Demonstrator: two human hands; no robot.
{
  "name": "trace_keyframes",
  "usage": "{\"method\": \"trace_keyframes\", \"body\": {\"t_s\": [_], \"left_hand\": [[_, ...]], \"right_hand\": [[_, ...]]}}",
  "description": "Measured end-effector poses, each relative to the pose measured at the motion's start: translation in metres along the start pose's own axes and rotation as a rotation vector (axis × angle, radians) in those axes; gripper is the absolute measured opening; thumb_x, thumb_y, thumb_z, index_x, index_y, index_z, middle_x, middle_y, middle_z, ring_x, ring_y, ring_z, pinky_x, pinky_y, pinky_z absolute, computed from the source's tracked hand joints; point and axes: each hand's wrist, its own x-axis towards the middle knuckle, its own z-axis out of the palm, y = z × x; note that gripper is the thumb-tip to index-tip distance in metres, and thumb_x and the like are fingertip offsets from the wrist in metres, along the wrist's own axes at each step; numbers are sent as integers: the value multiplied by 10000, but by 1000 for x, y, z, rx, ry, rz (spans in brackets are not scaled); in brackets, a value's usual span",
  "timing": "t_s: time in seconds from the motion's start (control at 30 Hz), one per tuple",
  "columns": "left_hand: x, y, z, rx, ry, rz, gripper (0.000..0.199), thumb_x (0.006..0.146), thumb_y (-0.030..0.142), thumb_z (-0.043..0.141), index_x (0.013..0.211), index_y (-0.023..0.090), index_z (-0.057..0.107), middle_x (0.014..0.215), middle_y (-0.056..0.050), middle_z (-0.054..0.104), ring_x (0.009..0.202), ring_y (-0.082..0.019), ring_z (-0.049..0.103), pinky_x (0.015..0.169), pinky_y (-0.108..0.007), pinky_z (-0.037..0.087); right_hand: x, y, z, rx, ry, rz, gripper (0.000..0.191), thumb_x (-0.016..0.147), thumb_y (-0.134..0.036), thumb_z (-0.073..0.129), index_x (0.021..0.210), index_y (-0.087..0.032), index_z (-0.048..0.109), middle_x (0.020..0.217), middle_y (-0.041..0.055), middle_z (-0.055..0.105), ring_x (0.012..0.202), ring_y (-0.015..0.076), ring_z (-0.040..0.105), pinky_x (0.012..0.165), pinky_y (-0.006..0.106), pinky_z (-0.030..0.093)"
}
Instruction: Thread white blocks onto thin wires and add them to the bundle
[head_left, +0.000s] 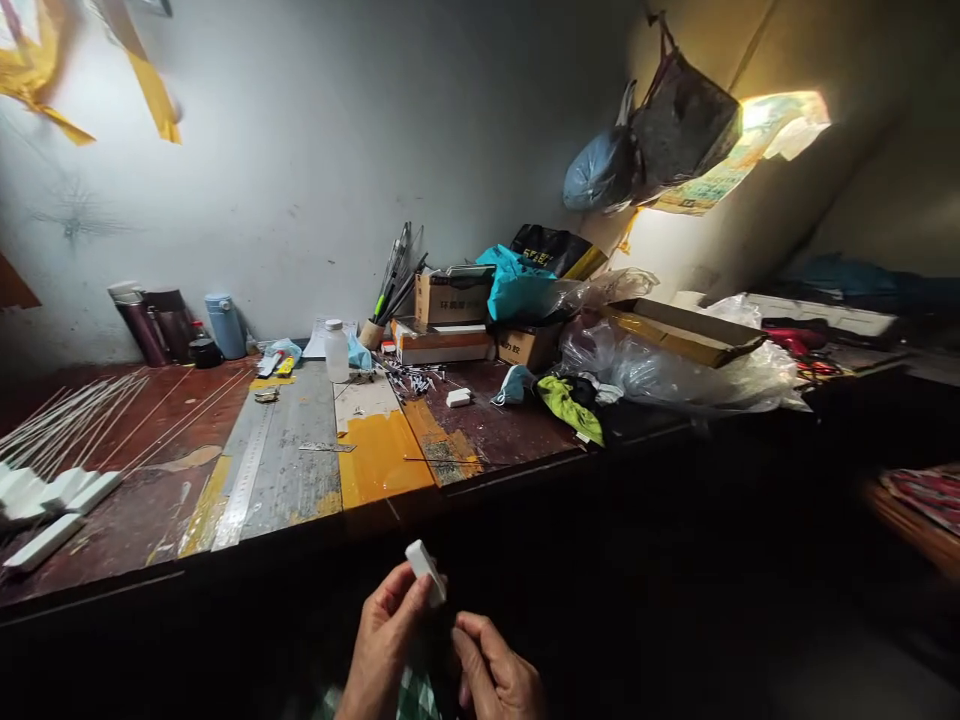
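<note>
In front of the bench edge, my left hand [386, 635] grips a small white block [425, 572] between thumb and fingers, the block tilted. Just right of it and lower, my right hand [496, 668] has its thumb and fingertips pinched together. Whatever that pinch holds, if anything, is too small or hidden to make out. The two hands are apart. Another small white block [458, 397] lies on the bench beyond them. Several white foam-like blocks [56, 492] lie at the bench's left end, by long thin rods [82, 415].
The bench [517, 430] runs along the wall. On it are a steel ruler [247, 480], a white bottle [337, 352], a blue flask [225, 326], cardboard boxes [454, 298], a green cloth [570, 408] and clear plastic bags [675, 375]. Bags [684, 118] hang above.
</note>
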Motion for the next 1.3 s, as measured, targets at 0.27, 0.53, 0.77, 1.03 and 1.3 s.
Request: {"method": "trace_keyframes", "body": {"t_s": [0.27,0.53,0.77,1.03,1.3], "left_hand": [[21,-5,24,133,-73,36,326,689,488,731,682,170,657,585,15,565,487,-113,475,483,-229,379],[43,1,20,204,73,165,297,699,435,740,690,154,644,645,11,586,643,-130,496,623,-211,388],[56,-8,21,238,65,190,286,740,411,708,693,141,627,646,13,579,630,-121,482,610,-217,374],[65,-13,25,244,66,183,302,728,421,710,692,147,588,632,22,544,609,-123,471,591,-230,396],[63,-13,25,273,48,161,303,741,418,699,678,141,593,636,21,547,593,-116,485,584,-226,387]], "right_hand": [[28,2,-16,-46,-109,-58,335,943,-457,424,971,-221,661,650,15,668,540,159,635,513,200,501],[49,12,-13,-181,-175,-184,294,957,-400,391,966,-210,614,849,47,668,514,127,602,457,201,485],[52,24,-9,-129,-178,-117,372,971,-431,344,972,-199,635,668,18,609,423,110,532,371,195,419],[58,31,-7,-156,-144,-94,305,944,-428,398,950,-205,606,838,55,641,429,104,533,370,199,433],[63,18,-19,-62,-328,122,456,921,-550,355,888,-170,605,591,-21,524,383,96,538,334,160,400]]}}
